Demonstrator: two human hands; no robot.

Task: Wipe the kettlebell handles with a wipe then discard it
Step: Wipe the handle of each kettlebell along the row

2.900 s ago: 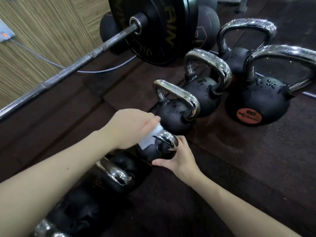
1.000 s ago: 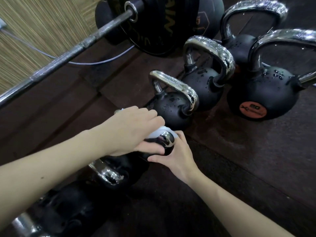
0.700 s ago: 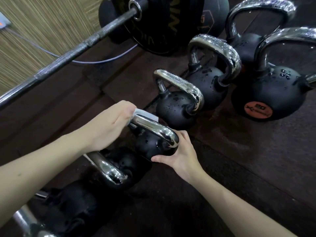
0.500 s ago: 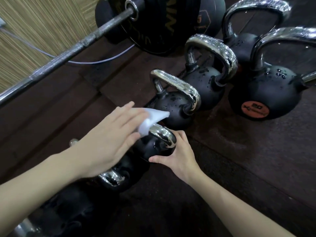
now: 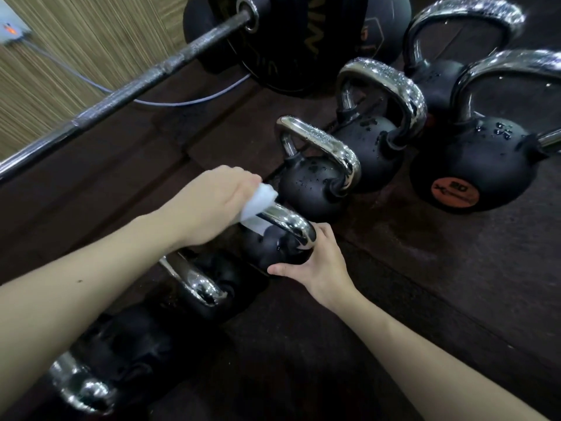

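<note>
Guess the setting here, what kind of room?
Most likely a gym or weights area: a row of black kettlebells with chrome handles, a loaded barbell with a bumper plate, and dark rubber flooring.

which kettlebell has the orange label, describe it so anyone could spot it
Start at the barbell plate at the top and go right and down to the cluster of kettlebells. It is the large kettlebell at the far right; it alone shows a round orange label.

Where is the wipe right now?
In the head view, left of centre: the white wipe is gripped by the left hand and wrapped on the far end of the chrome handle of the kettlebell that the right hand steadies.
</note>
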